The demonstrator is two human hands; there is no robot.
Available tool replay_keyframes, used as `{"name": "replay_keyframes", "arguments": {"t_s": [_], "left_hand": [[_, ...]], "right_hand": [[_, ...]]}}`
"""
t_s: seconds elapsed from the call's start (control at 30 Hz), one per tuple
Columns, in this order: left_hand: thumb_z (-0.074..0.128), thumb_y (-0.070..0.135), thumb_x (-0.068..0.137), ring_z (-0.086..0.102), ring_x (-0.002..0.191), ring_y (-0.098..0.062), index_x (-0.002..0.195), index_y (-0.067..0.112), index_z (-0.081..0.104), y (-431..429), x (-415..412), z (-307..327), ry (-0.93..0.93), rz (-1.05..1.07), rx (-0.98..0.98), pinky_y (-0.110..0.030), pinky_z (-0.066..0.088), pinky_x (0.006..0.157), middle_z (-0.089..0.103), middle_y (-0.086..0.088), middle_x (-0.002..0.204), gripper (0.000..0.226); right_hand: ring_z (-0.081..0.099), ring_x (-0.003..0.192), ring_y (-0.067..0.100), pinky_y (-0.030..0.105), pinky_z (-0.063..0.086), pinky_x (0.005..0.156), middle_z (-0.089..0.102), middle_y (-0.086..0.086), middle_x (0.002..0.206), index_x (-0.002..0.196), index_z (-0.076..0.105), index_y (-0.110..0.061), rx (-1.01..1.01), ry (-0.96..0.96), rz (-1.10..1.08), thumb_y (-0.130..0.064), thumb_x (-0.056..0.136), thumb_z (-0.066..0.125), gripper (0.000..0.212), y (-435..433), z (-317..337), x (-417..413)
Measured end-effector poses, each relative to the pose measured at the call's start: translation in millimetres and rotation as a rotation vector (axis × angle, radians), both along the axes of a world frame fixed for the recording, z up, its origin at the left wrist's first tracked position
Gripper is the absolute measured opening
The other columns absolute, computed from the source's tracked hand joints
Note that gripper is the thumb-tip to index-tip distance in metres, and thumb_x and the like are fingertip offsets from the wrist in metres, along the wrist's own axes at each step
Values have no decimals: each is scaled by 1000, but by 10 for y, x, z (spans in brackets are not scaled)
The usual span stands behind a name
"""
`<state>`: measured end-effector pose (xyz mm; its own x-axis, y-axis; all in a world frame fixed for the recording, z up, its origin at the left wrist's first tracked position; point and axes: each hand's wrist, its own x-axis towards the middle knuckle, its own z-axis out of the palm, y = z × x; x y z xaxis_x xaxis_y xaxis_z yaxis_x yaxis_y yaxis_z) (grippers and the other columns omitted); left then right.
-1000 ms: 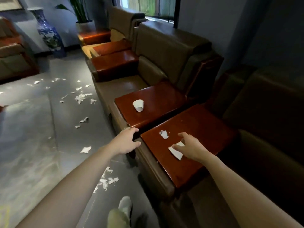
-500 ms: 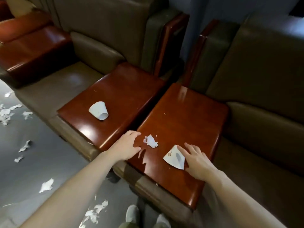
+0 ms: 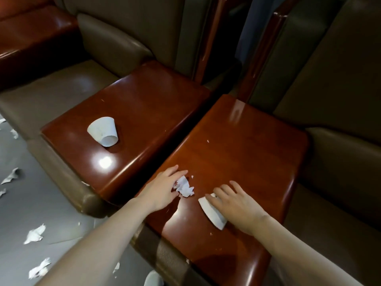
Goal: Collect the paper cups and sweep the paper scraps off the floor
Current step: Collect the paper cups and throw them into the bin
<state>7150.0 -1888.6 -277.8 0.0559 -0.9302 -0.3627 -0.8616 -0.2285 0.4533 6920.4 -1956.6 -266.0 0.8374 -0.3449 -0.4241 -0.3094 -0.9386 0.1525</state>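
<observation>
- Two wooden tops stand side by side; the left surface (image 3: pixel 144 112) carries a paper cup (image 3: pixel 104 131) lying on its side.
- Left hand (image 3: pixel 165 190), fingers straight, touches a crumpled scrap (image 3: pixel 184 186) on the right surface (image 3: pixel 247 151).
- Right hand (image 3: pixel 237 203), fingers spread flat, rests on a flattened cup (image 3: pixel 212 212) (partly covered).
- Torn scraps (image 3: pixel 34 234) litter the floor (image 3: pixel 20 203).

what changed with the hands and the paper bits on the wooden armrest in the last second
The left hand moved right onto the crumpled scrap and now touches it. The right hand slid further over the flattened cup and lies on it with fingers spread. Neither piece is lifted. The other cup, on its side on the neighbouring armrest, and the floor scraps stayed put.
</observation>
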Motion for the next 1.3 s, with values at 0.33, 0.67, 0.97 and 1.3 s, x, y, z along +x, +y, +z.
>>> {"name": "replay_keyframes", "arguments": {"t_s": [0.33,0.67,0.97,1.3], "left_hand": [[58,17,93,55,98,-20,115,14,68,104,-198,-308,7,66,-108,-28,43,86,49,-1,101,24],[66,-1,83,63,83,-2,89,15,73,-41,-345,695,355,391,-488,-8,47,75,64,12,88,18],[75,20,80,62,92,-4,103,11,72,5,-383,937,413,220,-402,-15,50,83,62,8,100,25],[70,9,83,56,76,-2,92,10,72,207,569,993,130,299,-488,-2,37,72,60,10,89,9]], "right_hand": [[35,113,-7,6,37,79,27,-26,123,150,9,-35,672,-831,-1041,-83,53,53,117,107,-72,-87],[43,125,4,27,48,99,34,-12,144,148,18,-31,693,-914,-1046,-67,62,67,105,184,57,28],[50,104,-7,5,48,73,35,-20,126,147,21,-27,727,-1006,-978,-59,68,71,99,205,277,270],[39,115,-5,0,40,75,29,-10,146,148,5,-39,749,-881,-834,-57,73,71,101,132,442,1301]]}}
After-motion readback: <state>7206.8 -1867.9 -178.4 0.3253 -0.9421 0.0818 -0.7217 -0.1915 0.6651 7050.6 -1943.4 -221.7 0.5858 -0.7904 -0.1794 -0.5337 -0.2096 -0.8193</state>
